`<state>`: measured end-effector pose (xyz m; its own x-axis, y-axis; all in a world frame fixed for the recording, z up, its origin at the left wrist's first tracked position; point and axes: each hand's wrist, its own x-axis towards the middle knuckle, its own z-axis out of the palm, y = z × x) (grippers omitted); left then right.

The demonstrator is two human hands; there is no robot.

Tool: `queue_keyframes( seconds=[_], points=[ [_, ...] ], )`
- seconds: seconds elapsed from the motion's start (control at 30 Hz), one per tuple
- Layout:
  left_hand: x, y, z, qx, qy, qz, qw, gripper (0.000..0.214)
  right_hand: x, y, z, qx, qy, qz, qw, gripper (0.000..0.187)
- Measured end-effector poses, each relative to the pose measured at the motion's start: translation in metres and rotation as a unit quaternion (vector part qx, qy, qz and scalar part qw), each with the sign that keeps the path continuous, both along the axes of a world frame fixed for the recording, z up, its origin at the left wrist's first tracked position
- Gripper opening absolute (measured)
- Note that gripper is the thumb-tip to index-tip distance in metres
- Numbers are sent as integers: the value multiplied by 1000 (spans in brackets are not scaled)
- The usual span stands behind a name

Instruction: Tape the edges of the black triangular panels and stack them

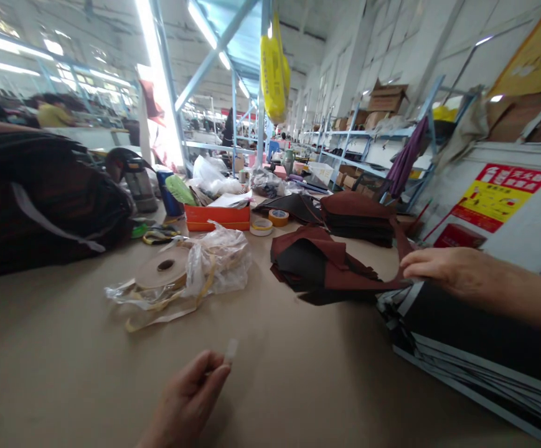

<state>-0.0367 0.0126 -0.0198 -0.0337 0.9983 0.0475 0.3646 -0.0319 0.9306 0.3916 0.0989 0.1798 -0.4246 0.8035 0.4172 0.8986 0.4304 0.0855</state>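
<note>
My left hand [190,395] is low in the middle of the brown table [65,348], its fingers pinched on a small pale strip [230,350] that sticks up from the fingertips. My right hand [442,269] comes in from the right and rests, fingers together, on the top of a stack of black sheets [475,339] at the table's right edge. Its fingertips touch a dark red piece of a pile of dark red and black cut pieces [326,264] just left of the stack.
A tape roll in crumpled clear plastic [181,270] lies mid-table. Behind it are an orange box [217,216], two tape rolls [270,222] and more dark red stacks [358,214]. A big dark bag [41,199] fills the left. Blue shelving [373,143] stands at the right.
</note>
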Motion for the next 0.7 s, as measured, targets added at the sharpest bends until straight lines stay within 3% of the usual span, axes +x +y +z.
queue_keyframes(
  seconds=[0.17, 0.27, 0.33, 0.43, 0.57, 0.7],
  points=[
    [73, 69, 59, 21, -70, -89, 993, 32, -3, -34, -25, -14, -37, 58, 998, 26],
    [125, 118, 79, 2, -71, -135, 988, 29, 3, -45, -31, -29, -76, 116, 990, 33],
    [154, 147, 79, -21, -53, -164, 985, 23, 9, -49, -33, -33, -88, 144, 985, 38],
    [185, 179, 67, -69, -6, -177, 982, 22, 19, -50, -38, -41, -69, 145, 986, 39],
    [208, 206, 51, -108, 36, -170, 979, 29, 36, -53, -46, -38, -34, 151, 987, 35],
    [224, 229, 47, -115, 50, -153, 980, 32, 47, -60, -53, -54, -13, 162, 985, 39]
  ],
)
